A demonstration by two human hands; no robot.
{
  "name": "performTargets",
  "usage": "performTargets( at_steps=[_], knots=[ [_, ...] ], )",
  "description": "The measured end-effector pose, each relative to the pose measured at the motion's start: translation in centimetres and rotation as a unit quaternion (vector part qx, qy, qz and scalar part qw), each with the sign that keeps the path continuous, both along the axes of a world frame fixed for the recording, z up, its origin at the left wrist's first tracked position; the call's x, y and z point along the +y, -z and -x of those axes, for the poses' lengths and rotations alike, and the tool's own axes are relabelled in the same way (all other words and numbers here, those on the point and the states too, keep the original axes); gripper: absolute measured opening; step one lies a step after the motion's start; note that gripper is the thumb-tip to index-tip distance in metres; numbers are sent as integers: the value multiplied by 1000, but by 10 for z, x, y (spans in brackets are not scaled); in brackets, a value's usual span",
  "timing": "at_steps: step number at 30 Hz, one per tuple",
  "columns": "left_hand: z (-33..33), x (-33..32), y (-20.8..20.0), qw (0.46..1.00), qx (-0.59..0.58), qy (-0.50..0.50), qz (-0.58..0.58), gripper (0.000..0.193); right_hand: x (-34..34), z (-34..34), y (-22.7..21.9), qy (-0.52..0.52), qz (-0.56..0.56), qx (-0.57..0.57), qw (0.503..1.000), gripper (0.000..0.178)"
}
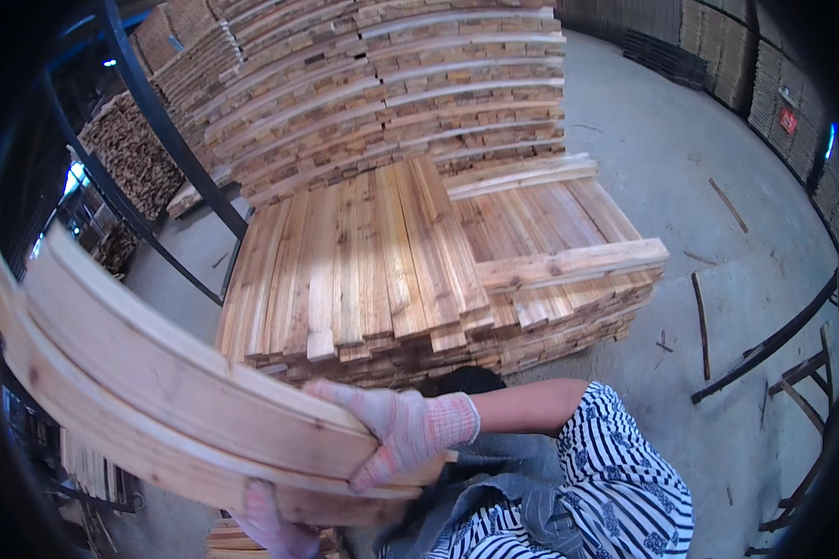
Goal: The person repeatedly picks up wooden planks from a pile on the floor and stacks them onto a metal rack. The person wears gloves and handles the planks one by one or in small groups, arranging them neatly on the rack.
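Wooden boards (172, 340), at least two lying side by side, stretch from my body toward the left rim and look curved in this view. My right hand (396, 430), in a pale pinkish knitted glove, grips them close to their near end, its thumb over the face. Lower down, my left hand (272, 522), gloved alike, grips the lower edge of the boards, with some of its fingers hidden. Beyond them is a low stack of planks (364, 256), its top layer laid side by side with uneven near ends.
On the stack's right part lies a crosswise batten (569, 265). A tall lumber pile (391, 93) rises behind. Dark metal posts (163, 121) stand at the left. Loose wood strips (701, 326) lie on the concrete floor (662, 177), and a metal frame (802, 387) is at the right.
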State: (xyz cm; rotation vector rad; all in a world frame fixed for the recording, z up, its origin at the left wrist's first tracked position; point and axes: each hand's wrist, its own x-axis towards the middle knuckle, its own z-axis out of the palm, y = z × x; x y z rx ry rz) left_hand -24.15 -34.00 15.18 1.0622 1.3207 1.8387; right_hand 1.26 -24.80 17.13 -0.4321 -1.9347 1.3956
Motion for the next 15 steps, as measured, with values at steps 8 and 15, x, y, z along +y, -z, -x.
performTargets(
  at_steps=[8, 15],
  knots=[
    [-52, 175, -126, 952, -22, 185, -245, 47, 86, -46, -97, 232, -198, 87, 948, 110],
    [-91, 241, -83, 933, 98, 316, -141, 65, 147, -51, -64, 350, -156, 57, 922, 130]
  ],
)
